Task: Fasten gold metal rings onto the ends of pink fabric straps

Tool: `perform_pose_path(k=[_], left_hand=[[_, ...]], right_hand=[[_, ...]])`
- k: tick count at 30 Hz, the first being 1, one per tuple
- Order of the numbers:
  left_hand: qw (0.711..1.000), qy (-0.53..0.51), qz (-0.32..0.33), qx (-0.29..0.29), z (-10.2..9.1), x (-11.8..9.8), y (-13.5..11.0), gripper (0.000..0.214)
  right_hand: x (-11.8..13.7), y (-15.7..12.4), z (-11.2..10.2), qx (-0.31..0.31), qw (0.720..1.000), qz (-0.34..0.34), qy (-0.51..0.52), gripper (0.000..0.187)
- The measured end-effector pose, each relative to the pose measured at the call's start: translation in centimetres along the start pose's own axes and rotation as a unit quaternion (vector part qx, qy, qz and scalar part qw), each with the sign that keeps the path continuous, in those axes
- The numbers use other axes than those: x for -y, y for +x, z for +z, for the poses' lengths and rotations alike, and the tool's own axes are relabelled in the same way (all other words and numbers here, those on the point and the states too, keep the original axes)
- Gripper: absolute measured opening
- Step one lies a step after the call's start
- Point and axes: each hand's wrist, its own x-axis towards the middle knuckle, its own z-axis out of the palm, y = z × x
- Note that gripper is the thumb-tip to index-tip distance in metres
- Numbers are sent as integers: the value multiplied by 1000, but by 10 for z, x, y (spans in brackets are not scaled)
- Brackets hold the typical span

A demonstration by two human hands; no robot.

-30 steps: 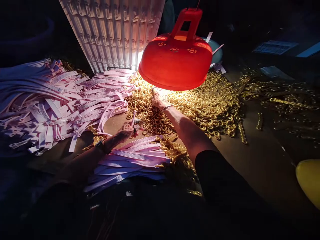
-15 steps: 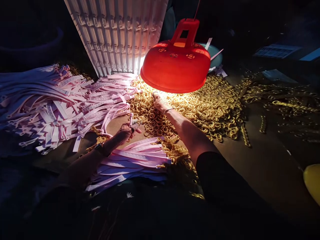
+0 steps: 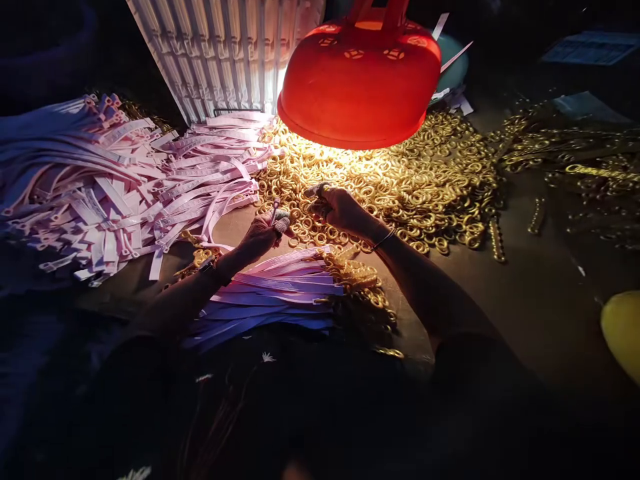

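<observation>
My left hand is closed on a pink strap, whose narrow end sticks up between the fingers. Light-coloured wrapping covers at least one fingertip. My right hand is closed in a pinch, apart from the left hand and over the near side of a heap of gold rings. A yellow glint shows at its covered fingertips, but what they hold is too small to make out. Below the hands lies a bundle of pink straps with gold chain pieces at their right ends.
A red plastic lampshade hangs low over the rings. Many pink straps are piled at left, before a ribbed pale panel. Gold chains lie at right, and a yellow rounded object sits at the right edge.
My right hand has come out of the ring heap and drawn back toward me, closer to the left hand. The left keeps the strap. The view has tilted slightly down.
</observation>
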Motion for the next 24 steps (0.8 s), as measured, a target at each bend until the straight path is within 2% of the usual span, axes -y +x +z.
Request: perform_pose_path(k=[2, 5, 8, 11, 14, 18, 21, 24], left_hand=[[1000, 17, -4, -1, 1, -3, -4, 14], [999, 46, 0, 4, 4, -6, -10, 17], [999, 46, 22, 20, 7, -3, -14, 15], [998, 41, 12, 40, 8, 3, -14, 25], [998, 26, -16, 55, 8, 10, -14, 32], [998, 8, -31, 56, 8, 14, -14, 30], [999, 4, -30, 43, 10, 15, -13, 28], [1000, -12, -16, 7, 14, 15, -12, 28]], right_hand=[[3, -9, 3, 27, 999, 4, 30, 31], [8, -19, 6, 34, 999, -32, -5, 35], [16, -26, 10, 38, 993, -87, -64, 31], [28, -31, 12, 56, 990, -99, -81, 21], [36, -33, 11, 73, 994, -69, -29, 19], [32, -31, 13, 67, 991, -49, 104, 32], [25, -29, 22, 37, 984, -28, 173, 37], [23, -28, 35, -20, 979, 6, 202, 40]])
